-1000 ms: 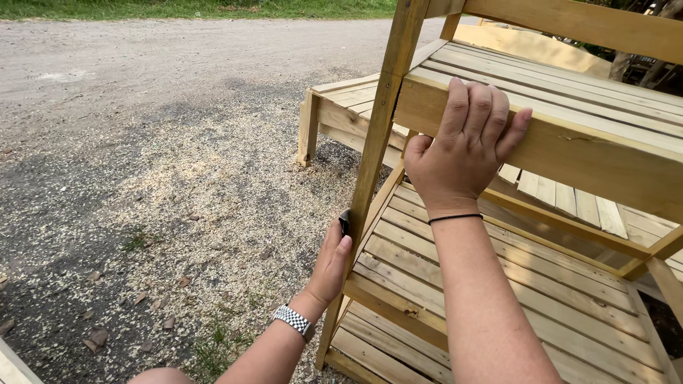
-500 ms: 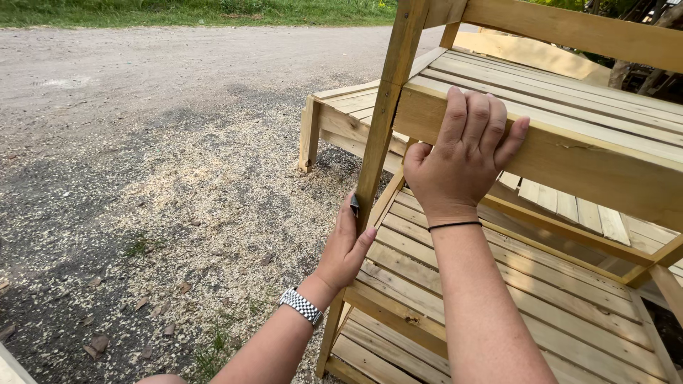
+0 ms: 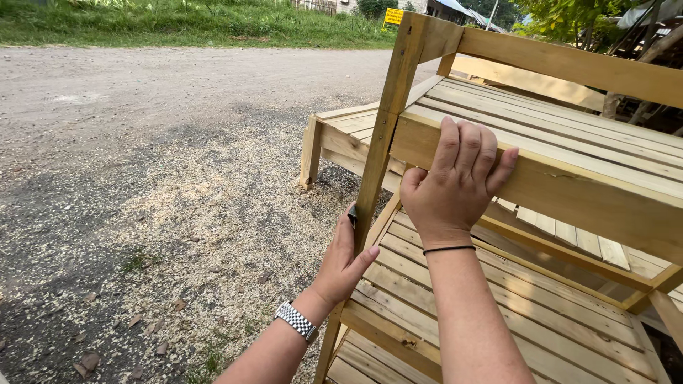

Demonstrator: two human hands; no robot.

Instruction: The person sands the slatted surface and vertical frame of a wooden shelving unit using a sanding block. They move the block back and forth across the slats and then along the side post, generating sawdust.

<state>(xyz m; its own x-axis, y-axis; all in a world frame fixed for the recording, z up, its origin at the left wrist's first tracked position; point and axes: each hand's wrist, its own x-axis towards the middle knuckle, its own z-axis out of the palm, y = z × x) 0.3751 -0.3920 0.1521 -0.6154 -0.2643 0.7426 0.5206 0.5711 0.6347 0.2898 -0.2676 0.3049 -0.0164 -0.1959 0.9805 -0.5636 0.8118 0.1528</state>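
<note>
Wooden slatted shelf rack [image 3: 569, 163] stood on the sawdust-strewn ground [image 3: 178, 213], its corner post [image 3: 388, 135] running tall and leaning slightly rightward. Right hand [image 3: 455, 185] clamped over the front rail; left hand [image 3: 345, 259] pressed a small dark object [image 3: 352, 215] against the post.

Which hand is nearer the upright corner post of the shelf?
Left. The left hand presses against the upright post, a small dark object pinched there. The right hand grips the front rail, just beside the post.
</note>
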